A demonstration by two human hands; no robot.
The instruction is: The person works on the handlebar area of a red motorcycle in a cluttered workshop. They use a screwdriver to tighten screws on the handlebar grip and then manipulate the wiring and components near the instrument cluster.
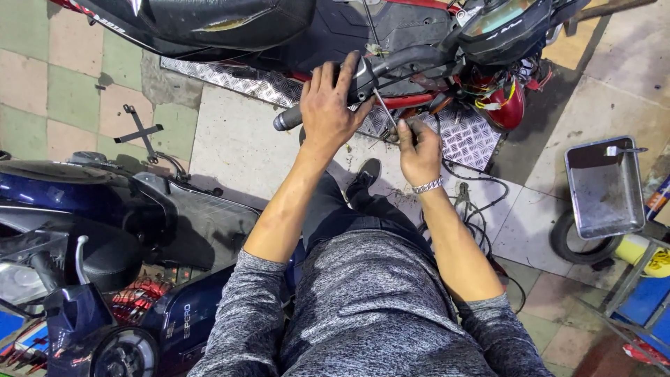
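My left hand (328, 105) grips the black handlebar (401, 59) of a red and black scooter (447, 42), next to the rubber end grip (287, 119). My right hand (419, 150), with a metal bracelet on the wrist, holds a thin screwdriver (384, 108) whose shaft points up at the switch housing (364, 73) under my left fingers. The tool's handle is hidden in my fist.
A dark blue scooter (105, 230) stands close at the left. A metal tray (606, 187) rests on a tyre at the right, beside a blue rack (645, 300). Loose cables (474, 202) lie on the tiled floor. A checker-plate ramp (474, 136) sits under the red scooter.
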